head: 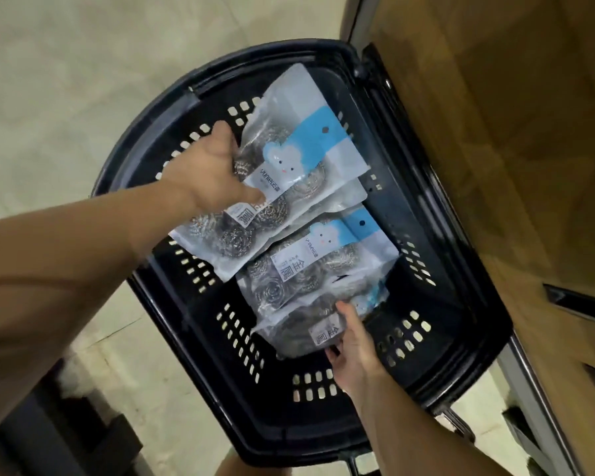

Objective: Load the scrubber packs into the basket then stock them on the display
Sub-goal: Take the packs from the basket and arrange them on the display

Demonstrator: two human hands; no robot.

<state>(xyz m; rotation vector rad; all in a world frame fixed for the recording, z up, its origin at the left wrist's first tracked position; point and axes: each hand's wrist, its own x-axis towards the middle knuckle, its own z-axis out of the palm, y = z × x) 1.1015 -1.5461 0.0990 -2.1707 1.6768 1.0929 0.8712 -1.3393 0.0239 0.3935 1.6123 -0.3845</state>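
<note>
A black perforated basket (437,369) stands on the floor below me. Clear scrubber packs with steel-wool balls and blue-and-white labels are in it. My left hand (207,170) grips the upper packs (289,159) by their left edge and holds them over the basket. Another pack (323,262) lies beneath, in the basket's middle. My right hand (351,348) holds the lowest pack (296,334) at its right edge, thumb on top and fingers underneath.
A large cardboard box (495,149) on a metal-framed cart or shelf (516,365) stands close along the basket's right side. Pale tiled floor (66,80) lies to the left. A dark object (49,434) sits at the lower left.
</note>
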